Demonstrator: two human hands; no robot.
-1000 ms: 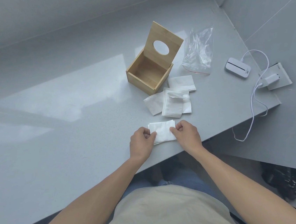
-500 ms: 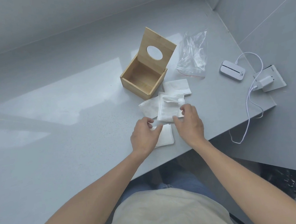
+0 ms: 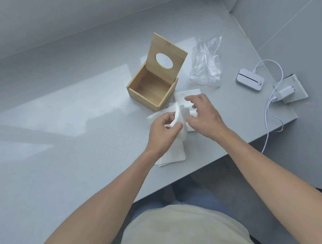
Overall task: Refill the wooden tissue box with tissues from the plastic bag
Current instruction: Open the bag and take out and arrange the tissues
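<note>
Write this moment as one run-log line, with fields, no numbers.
left hand: grips tissue bundle | right hand: open, at bundle | wooden box: lid up, empty | plastic bag: on table, empty

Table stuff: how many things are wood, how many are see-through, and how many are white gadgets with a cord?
Wood: 1, the wooden tissue box, lid up, nothing inside.
See-through: 1, the plastic bag.
White gadgets on the cord: 2, the small white device and the charger plug.
Total: 4

You see: box (image 3: pixel 152 87) smooth light wood. Bag (image 3: pixel 206 63) clear, crinkly, shiny plastic. Tissues (image 3: pixel 174 152) soft white paper. Table (image 3: pixel 58 132) smooth, glossy grey.
</note>
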